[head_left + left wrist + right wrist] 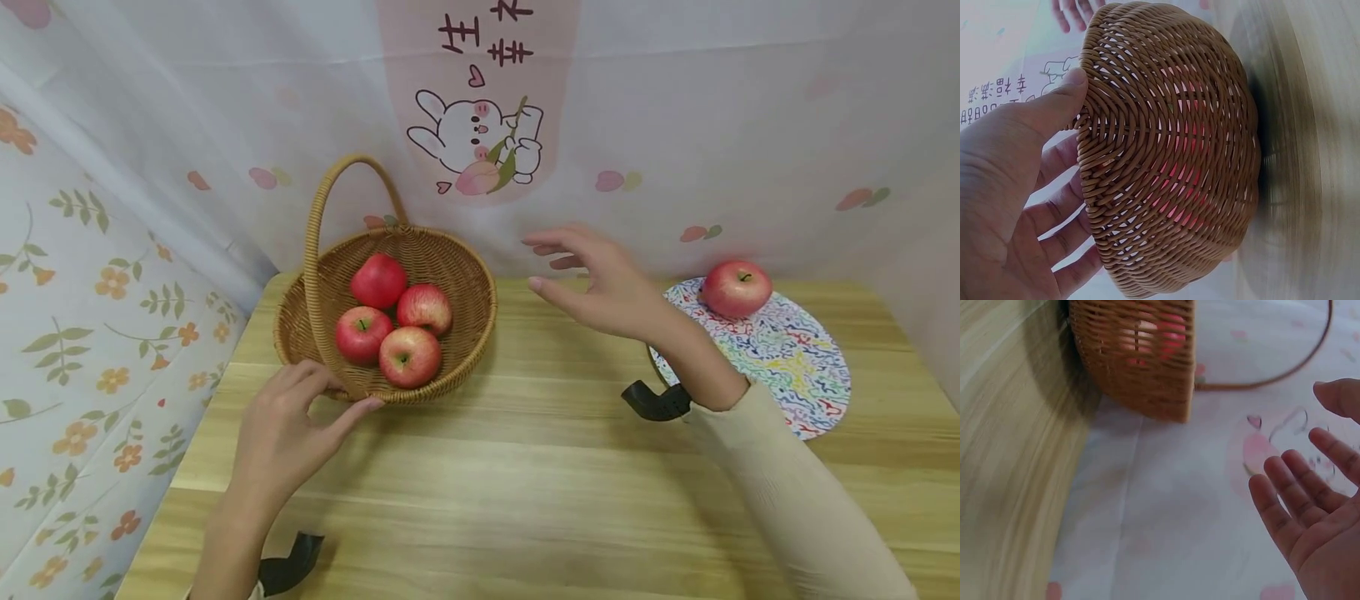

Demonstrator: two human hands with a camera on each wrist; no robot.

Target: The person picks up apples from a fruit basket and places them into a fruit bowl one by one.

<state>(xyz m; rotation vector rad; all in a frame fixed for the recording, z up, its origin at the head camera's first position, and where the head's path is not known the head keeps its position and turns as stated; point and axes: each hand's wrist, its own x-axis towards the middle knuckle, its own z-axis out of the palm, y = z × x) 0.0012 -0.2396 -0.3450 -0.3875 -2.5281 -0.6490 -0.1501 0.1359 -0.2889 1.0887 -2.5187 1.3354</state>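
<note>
A wicker basket [467, 279] with a tall arched handle [313, 242] stands at the back left of the table, holding several red apples [409, 357]. My left hand [288, 421] grips its near rim by the foot of the handle. In the left wrist view the thumb [1063, 97] lies on the woven rim [1088, 181], with the other fingers behind it. My right hand [600, 283] is in the air to the right of the basket, fingers apart and holding nothing. Beyond that hand, one more apple [737, 288] sits on a round, colourfully patterned plate [810, 367].
The wooden table [480, 492] has a printed curtain [660, 100] hanging along its back edge. Another flowered cloth [97, 400] hangs at the left. Black wrist mounts [656, 401] stick out from both wrists.
</note>
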